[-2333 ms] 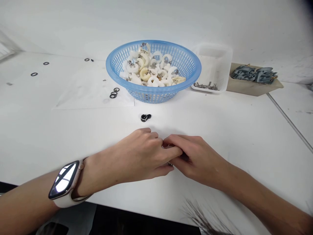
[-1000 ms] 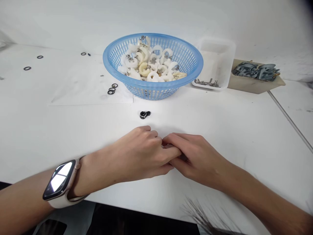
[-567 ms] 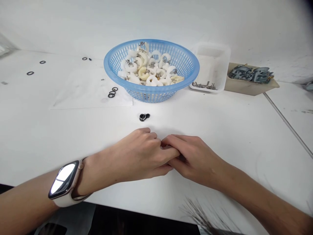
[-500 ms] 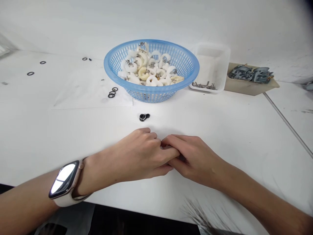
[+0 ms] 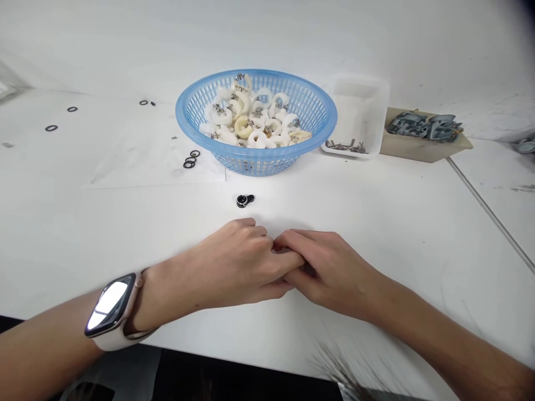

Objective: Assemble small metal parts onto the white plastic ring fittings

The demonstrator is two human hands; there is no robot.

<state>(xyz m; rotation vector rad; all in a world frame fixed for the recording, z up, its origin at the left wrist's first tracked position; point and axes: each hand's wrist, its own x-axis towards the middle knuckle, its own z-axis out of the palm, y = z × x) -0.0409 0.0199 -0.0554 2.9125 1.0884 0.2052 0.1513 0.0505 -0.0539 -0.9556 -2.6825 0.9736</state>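
Note:
My left hand (image 5: 246, 262) and my right hand (image 5: 330, 267) meet low over the white table (image 5: 125, 223), fingers curled and touching. Whatever lies between the fingertips is hidden by the knuckles, so I cannot make it out. Just beyond the left knuckles rests a small black part with a silvery ring edge (image 5: 244, 200). Behind it stands a blue plastic basket (image 5: 259, 150) heaped with white and yellowish plastic rings (image 5: 258, 138) that carry small metal pieces. A watch (image 5: 109, 306) with a pale strap is on my left wrist.
Right of the basket, a translucent white tray (image 5: 378, 131) holds thin metal pieces (image 5: 346, 146). Beside it sits a beige box (image 5: 403, 151) with grey metal parts (image 5: 426, 127). Several black rubber rings (image 5: 189, 162) lie at the left, some on a white sheet (image 5: 137, 167).
The view has shifted very slightly. Both hands keep nearly the same curled, touching pose, and the objects on the table stay where they were.

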